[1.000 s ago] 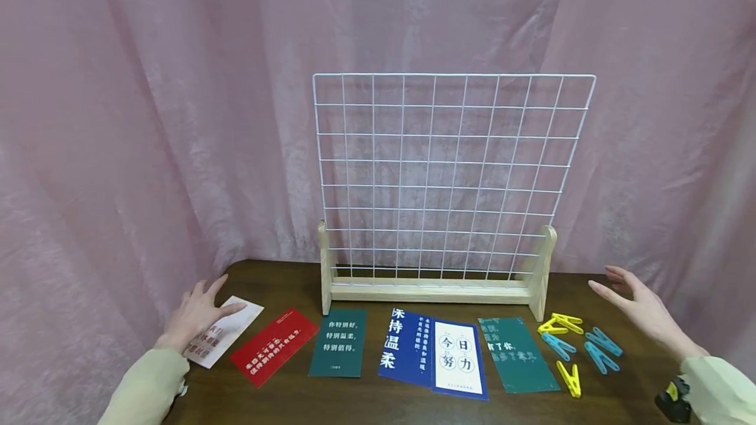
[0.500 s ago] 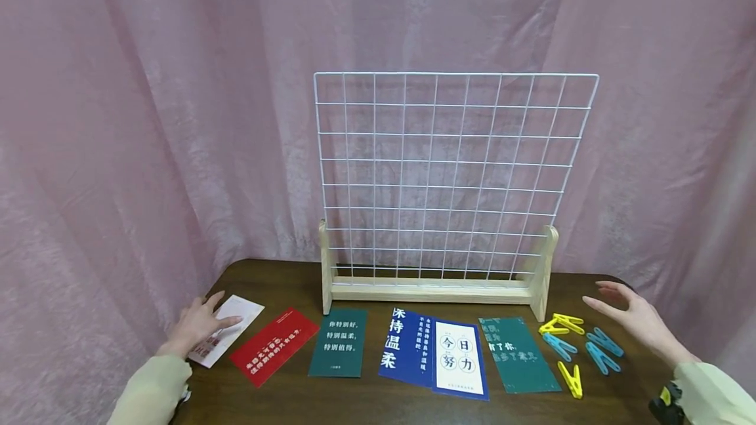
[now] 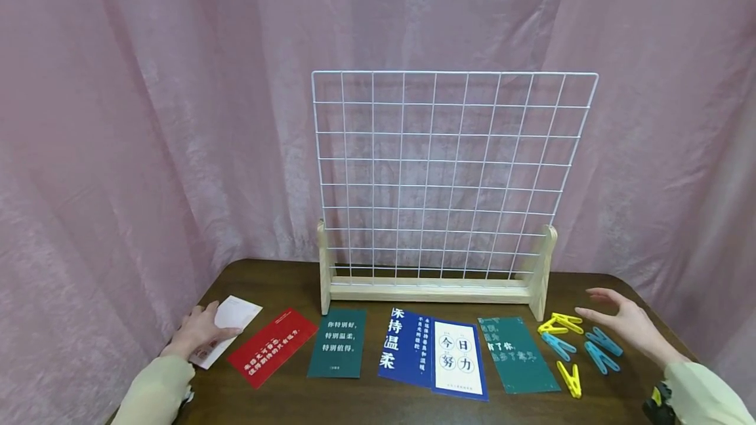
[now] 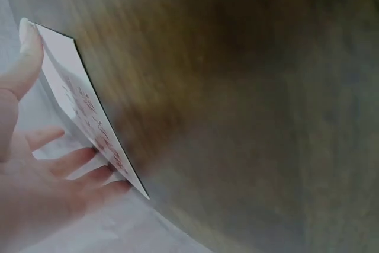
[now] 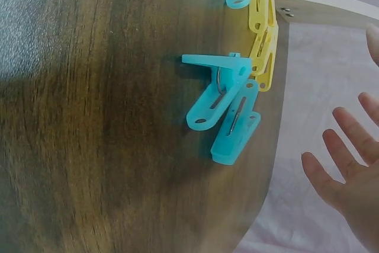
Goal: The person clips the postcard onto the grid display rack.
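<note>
My left hand (image 3: 197,331) reaches over a white card (image 3: 237,313) with red print at the table's left edge. In the left wrist view its thumb (image 4: 31,57) lies by one corner of the card, while the spread fingers (image 4: 74,161) run along the long side. My right hand (image 3: 629,321) hovers at the right, thumb apart from the fingers and nothing between them. Below it lie blue clothespins (image 3: 602,357) and yellow clothespins (image 3: 569,379). The right wrist view shows the blue clothespins (image 5: 218,90) close up, beside the relaxed fingers.
A white wire grid (image 3: 449,162) stands upright in a wooden base (image 3: 431,293) at the back. Before it lie a red card (image 3: 273,346), a green card (image 3: 338,363), overlapping blue cards (image 3: 407,372) and another green card (image 3: 525,372). A pink curtain (image 3: 147,117) hangs behind.
My left hand has come down a little nearer the white card, its fingers drawing closer to the side. The right hand has shifted left and lower, toward the clothespins. The cards lie still.
</note>
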